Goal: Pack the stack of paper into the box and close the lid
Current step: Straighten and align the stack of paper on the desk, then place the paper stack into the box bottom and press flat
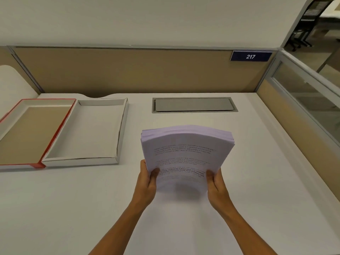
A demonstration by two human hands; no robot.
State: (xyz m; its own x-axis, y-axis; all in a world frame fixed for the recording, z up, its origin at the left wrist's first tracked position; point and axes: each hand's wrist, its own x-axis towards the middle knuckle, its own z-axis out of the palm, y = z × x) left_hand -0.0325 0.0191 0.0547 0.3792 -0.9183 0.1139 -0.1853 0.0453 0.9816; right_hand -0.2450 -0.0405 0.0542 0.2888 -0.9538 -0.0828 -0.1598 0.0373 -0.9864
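Note:
A thick stack of printed white paper (185, 150) is held above the desk at centre, its top sheet bowed upward. My left hand (148, 183) grips the stack's near left corner, thumb on top. My right hand (216, 184) grips the near right corner the same way. The open white box (120, 129) lies on the desk to the left of the stack, with nothing inside it. Its red-edged lid (55, 133) lies upside down right beside the box, further left.
A grey cable hatch (194, 104) is set flush in the white desk (73, 208) behind the stack. Tan partition walls (128, 70) border the desk at the back and right, with a "217" sign (250, 56). A white rounded object (12, 83) sits far left.

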